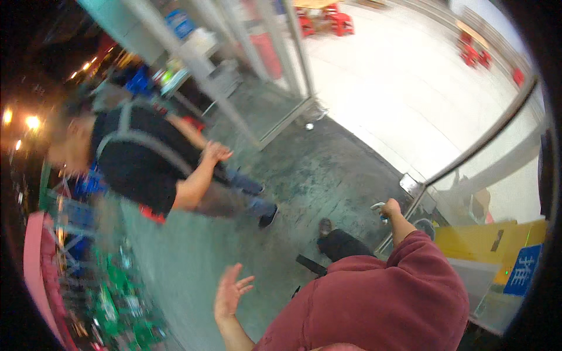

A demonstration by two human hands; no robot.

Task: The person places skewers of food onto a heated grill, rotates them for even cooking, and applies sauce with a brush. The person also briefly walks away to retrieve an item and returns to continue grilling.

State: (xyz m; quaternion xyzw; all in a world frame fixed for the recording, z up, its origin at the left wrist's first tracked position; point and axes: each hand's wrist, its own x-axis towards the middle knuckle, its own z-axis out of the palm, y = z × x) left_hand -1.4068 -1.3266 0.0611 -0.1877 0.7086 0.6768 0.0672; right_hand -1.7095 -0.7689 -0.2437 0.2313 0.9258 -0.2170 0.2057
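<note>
My left hand [232, 291] is raised over the greenish concrete floor [189, 259], palm turned up, fingers apart and holding nothing. My right hand [390, 208] reaches out from a maroon sleeve [423, 259], its fingers closed around a small white-and-blue object [383, 216]. Motion blur and the fingers hide what that object is. Just past this hand rises the metal-framed glass door [439, 173] on the right. Whether my hand touches the door, I cannot tell.
A person in a black shirt with grey straps [136, 166] stands at left, arms bent. Green crates with bottles [116, 302] stand lower left, a glass panel [281, 101] above. Red stools [342, 24] are outside on the pale paving. A yellow box [474, 241] is behind the right-hand glass.
</note>
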